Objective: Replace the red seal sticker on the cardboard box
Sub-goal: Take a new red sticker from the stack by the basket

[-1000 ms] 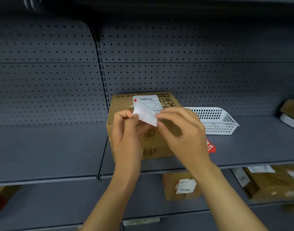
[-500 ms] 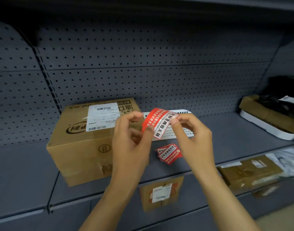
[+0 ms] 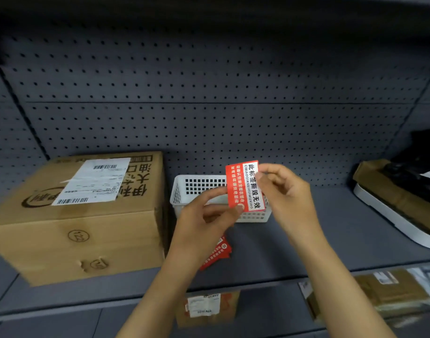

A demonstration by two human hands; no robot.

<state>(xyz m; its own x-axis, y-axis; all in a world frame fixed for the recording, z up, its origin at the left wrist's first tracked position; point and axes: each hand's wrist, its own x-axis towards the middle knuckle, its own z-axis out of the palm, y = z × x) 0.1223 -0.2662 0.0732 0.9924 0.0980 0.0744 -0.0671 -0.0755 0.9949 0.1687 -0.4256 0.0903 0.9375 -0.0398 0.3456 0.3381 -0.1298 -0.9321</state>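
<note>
A red seal sticker (image 3: 244, 186) with white and black print is held upright in front of me. My right hand (image 3: 285, 195) pinches its upper right corner. My left hand (image 3: 206, 222) pinches its lower left corner. The cardboard box (image 3: 87, 215) sits on the grey shelf to the left of both hands, with a white shipping label (image 3: 94, 181) on its top. Several more red stickers (image 3: 217, 253) lie on the shelf, partly hidden under my left hand.
A white perforated plastic basket (image 3: 196, 186) stands behind my hands. At the far right lies a white tray (image 3: 391, 220) with brown cardboard and a black item on it. The lower shelf holds several cardboard parcels (image 3: 206, 308). A perforated grey back panel (image 3: 209, 106) closes the shelf.
The view swung right, so the box now sits at the left. The sticker turned from its white back to its red printed face and moved right and up, in front of the basket.
</note>
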